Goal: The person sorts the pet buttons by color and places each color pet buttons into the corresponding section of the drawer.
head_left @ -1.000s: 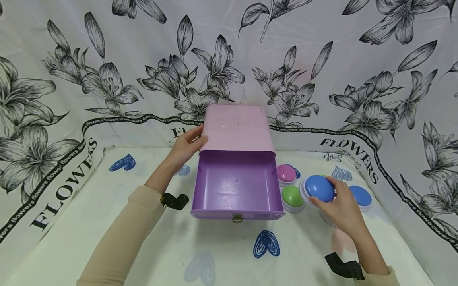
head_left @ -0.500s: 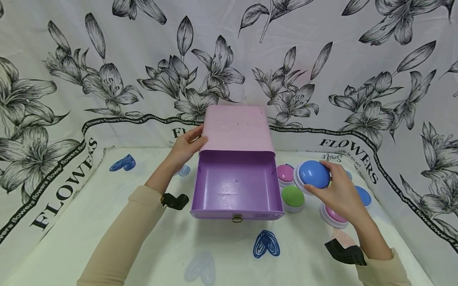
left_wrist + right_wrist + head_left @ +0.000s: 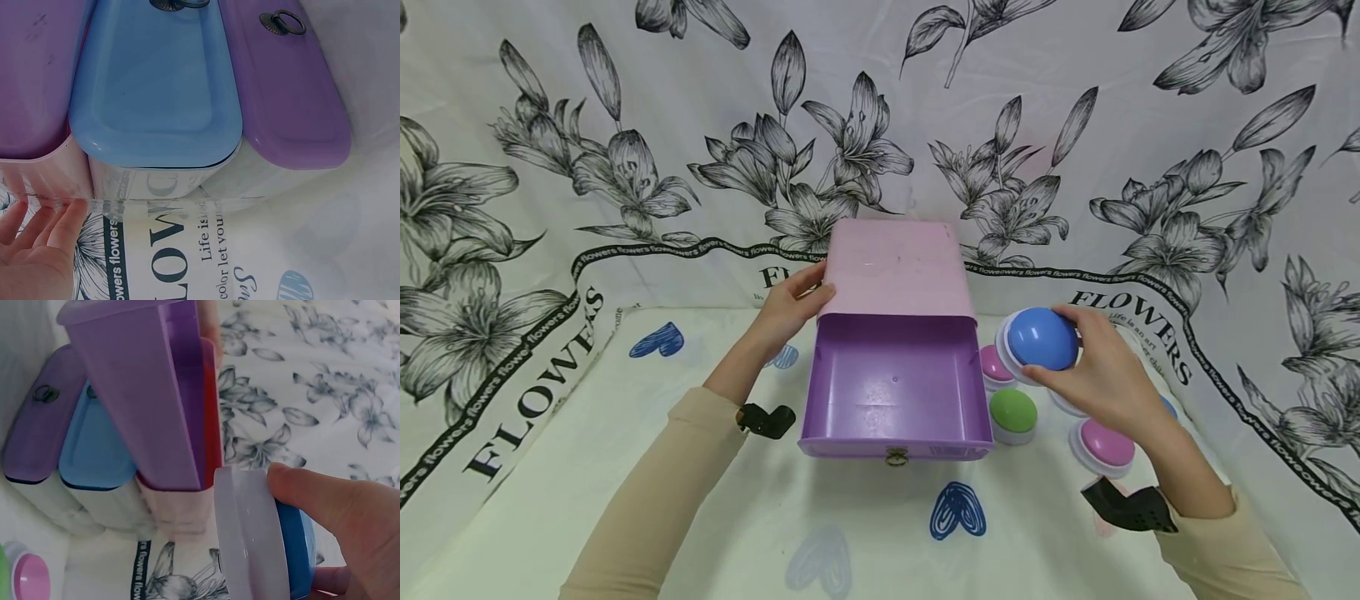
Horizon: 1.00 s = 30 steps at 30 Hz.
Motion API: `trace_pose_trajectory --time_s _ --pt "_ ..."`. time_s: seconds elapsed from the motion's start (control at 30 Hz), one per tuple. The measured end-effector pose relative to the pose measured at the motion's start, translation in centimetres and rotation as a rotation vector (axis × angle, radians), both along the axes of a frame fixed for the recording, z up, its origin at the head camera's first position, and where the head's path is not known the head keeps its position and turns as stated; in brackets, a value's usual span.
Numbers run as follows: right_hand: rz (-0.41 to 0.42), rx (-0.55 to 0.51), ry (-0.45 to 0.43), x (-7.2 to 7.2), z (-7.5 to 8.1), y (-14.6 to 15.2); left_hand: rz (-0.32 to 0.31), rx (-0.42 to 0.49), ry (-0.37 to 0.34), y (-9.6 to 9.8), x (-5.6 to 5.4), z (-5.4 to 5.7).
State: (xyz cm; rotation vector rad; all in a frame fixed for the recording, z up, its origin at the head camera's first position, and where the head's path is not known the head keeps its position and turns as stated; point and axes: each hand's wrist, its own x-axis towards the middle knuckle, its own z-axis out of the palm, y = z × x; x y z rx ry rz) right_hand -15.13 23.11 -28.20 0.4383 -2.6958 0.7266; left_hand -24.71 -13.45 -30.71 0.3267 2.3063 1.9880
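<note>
My right hand grips a round white button with a blue dome, thumb and fingers around its rim. It is in the air right of the drawer unit; the right wrist view shows its white base side-on. My left hand presses straight fingers against the left side of the pink drawer unit. In the left wrist view those fingertips touch its pink wall. The top purple drawer is pulled out and bare inside. Below it are a closed blue drawer and another purple drawer.
On the cloth right of the drawer stand a green-domed button, a pink-domed button and another pink-domed one. Others are partly hidden behind my right hand. A flower-printed cloth hangs behind the drawer unit.
My right hand has raised the blue-domed button up and to the left, away from the other buttons, uncovering a pink-domed one. My left hand and the drawer have stayed put.
</note>
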Motion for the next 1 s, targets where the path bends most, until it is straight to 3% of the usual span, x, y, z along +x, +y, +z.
trace_pose_trajectory --time_s 0.3,0.63,1.0 --pt "0.09 0.016 -0.012 -0.5 2.1 -2.3 -0.001 -0.002 0.004 -0.2 -0.3 -0.3" --pt "0.197 -0.01 -0.107 -1.2 2.5 -5.5 0.005 0.009 -0.002 -0.1 -0.3 -0.4" --pt "0.332 0.078 -0.107 -2.4 2.7 -8.9 -0.002 0.0 0.001 -0.1 -0.3 -0.3"
